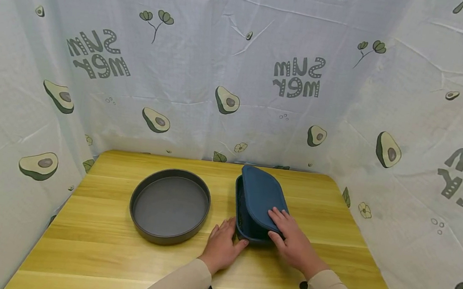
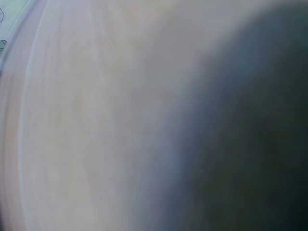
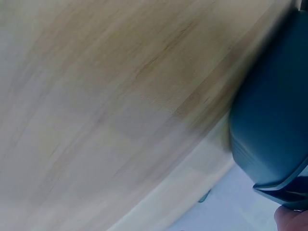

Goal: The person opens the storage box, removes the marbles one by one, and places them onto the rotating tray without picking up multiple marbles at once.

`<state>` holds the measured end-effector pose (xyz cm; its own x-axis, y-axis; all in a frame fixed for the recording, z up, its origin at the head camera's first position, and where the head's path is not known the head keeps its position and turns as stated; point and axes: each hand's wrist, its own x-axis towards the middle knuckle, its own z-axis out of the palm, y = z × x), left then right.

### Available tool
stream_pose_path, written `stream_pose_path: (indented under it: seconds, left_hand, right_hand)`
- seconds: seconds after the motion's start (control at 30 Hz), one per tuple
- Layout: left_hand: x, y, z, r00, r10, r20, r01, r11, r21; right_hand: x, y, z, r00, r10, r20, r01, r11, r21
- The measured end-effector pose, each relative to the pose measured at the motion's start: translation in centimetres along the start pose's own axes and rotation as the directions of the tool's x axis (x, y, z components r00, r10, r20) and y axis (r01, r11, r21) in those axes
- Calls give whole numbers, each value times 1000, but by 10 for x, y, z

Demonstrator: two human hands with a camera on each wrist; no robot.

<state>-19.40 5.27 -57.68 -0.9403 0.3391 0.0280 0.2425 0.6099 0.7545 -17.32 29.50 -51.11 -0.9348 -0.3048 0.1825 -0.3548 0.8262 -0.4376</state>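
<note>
A dark blue rectangular container (image 1: 253,237) with rounded corners stands on the table right of centre. Its blue lid (image 1: 262,195) sits tilted and shifted across the top, leaving a gap along the left side and near end; the inside is dark. My right hand (image 1: 295,242) grips the lid's near right corner, fingers spread on top and thumb at the edge. At the container's near left corner, my left hand (image 1: 221,248) touches the wall with extended fingers and thumb. The right wrist view shows the container's side (image 3: 274,110) and a fingertip (image 3: 291,219) under the lid edge.
A round dark grey pan (image 1: 169,206) lies left of the container on the wooden table (image 1: 89,223). White avocado-print cloth (image 1: 195,88) hangs behind and on both sides. A blurred dark shape (image 2: 260,144) fills the right of the left wrist view.
</note>
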Motion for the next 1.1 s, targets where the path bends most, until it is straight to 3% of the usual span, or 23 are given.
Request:
stream_pose_path:
  seconds: [0.33, 0.6, 1.1]
  left_hand:
    - [-1, 0, 0, 1000, -6, 7, 6, 1000, -8]
    - [2, -5, 7, 1000, 4, -17, -4, 1000, -9]
    - [0, -1, 2, 1000, -5, -6, 5, 1000, 18]
  right_hand:
    - [-4, 0, -1, 995, 7, -95, -7, 1000, -1]
    - [-5, -1, -4, 991, 35, -128, -33, 999, 22]
    - [-11, 3, -5, 979, 84, -183, -79, 996, 37]
